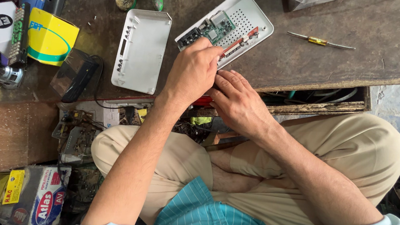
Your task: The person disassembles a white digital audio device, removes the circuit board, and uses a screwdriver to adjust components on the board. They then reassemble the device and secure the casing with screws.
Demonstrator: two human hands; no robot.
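Head view: white router shell [247,15] holds a green circuit board [217,27]; left hand [191,71] pinches its edge, right hand [239,104] curls beside; yellow box [50,36] sits left.

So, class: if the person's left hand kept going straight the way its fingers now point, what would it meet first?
The left hand points up and to the right, at the open white casing. It would probably meet the red strip at the casing's near edge first, then the green circuit board; depth is unclear.

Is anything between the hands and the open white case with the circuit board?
Nothing visible. The left hand is already at the near edge of the case, and the right hand sits just behind it. The circuit board lies uncovered.
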